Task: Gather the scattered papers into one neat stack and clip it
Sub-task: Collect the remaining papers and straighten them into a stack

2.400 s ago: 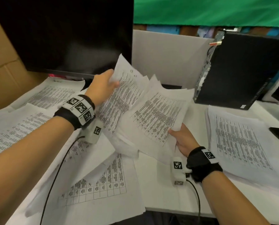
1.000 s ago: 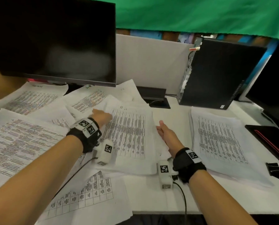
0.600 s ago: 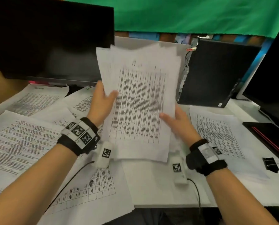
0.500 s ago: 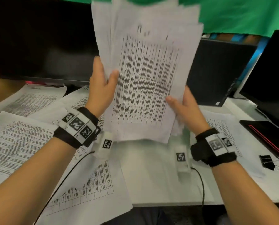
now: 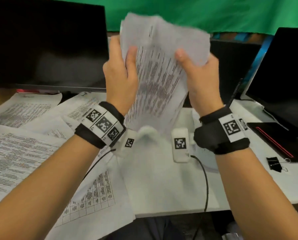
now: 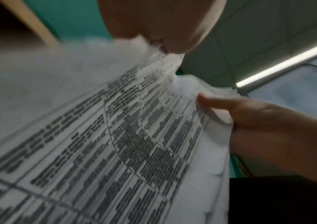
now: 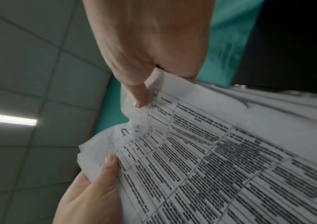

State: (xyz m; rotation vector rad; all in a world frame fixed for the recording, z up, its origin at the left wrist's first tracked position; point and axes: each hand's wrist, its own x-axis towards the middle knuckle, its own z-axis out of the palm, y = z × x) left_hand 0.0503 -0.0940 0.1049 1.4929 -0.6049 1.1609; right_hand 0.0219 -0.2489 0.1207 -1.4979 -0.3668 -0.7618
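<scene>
I hold a bundle of printed papers [image 5: 159, 78] upright above the desk, its sheets uneven and bowed. My left hand [image 5: 123, 54] grips its left edge, thumb in front and fingers behind. On the opposite edge my right hand [image 5: 195, 66] grips the same way. The left wrist view shows the sheets [image 6: 115, 151] blurred, with my right hand [image 6: 269, 125] pinching the far side. The right wrist view shows the papers [image 7: 211, 166] pinched by my right hand [image 7: 150, 45] and my left hand [image 7: 96, 189]. A black binder clip [image 5: 274, 164] lies on the desk at the right.
More loose sheets [image 5: 20, 153] cover the desk's left side, and a gridded page [image 5: 96, 193] hangs over the front edge. A dark monitor [image 5: 46, 42] stands behind at left, a second screen [image 5: 283, 75] at right. A black pad with a red stripe [image 5: 279, 141] lies near the clip.
A second ago the bundle lay flat under my hands. Both hands lifted it upright; since then they have slid up its sides and moved closer, bowing the sheets.
</scene>
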